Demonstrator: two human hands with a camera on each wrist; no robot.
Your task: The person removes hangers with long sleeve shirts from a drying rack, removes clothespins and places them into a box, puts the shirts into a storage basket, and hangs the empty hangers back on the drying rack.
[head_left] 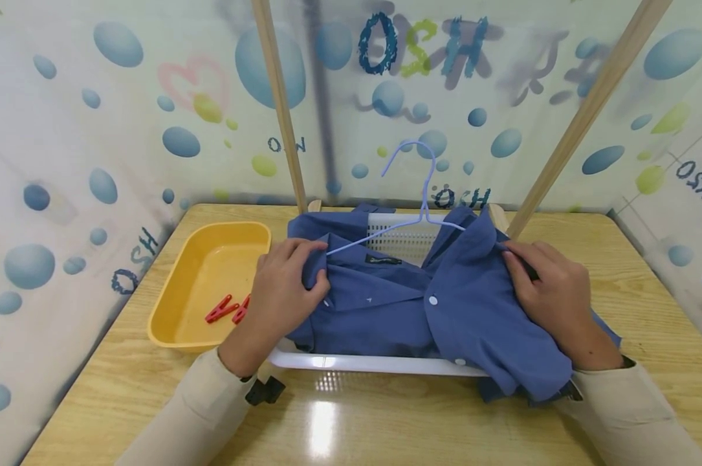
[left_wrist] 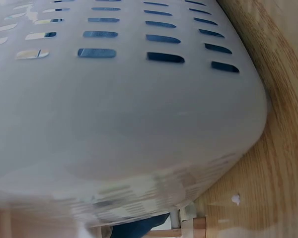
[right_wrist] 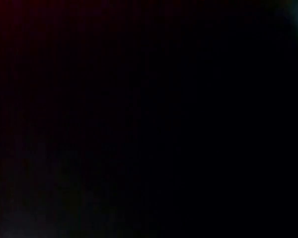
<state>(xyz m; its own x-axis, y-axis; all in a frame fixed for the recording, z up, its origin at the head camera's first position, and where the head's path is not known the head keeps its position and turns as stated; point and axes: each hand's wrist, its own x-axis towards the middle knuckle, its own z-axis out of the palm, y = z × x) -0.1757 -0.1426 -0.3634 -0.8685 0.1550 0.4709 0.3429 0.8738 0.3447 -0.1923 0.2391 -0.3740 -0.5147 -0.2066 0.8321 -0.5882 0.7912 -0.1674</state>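
A blue shirt [head_left: 380, 317] with white buttons lies spread over a white basket [head_left: 385, 364] in the head view. A light-blue hanger [head_left: 424, 188] runs into its shoulders, hook upward and pointing left. My left hand [head_left: 286, 285] pinches the shirt at the left shoulder, thumb and fingers by the hanger's arm. On the other side my right hand [head_left: 551, 285] pinches the cloth near the collar, and the hanger's right end is hidden under the fabric. The basket's slotted wall [left_wrist: 129, 109] fills the left wrist view. The right wrist view is almost wholly dark.
To the left stands a yellow tray [head_left: 211, 236] with red clothespins [head_left: 220, 309] in it. Two wooden poles [head_left: 283, 110] rise behind the basket, leaning apart. Everything rests on a wooden table [head_left: 385, 427] against a patterned wall covering.
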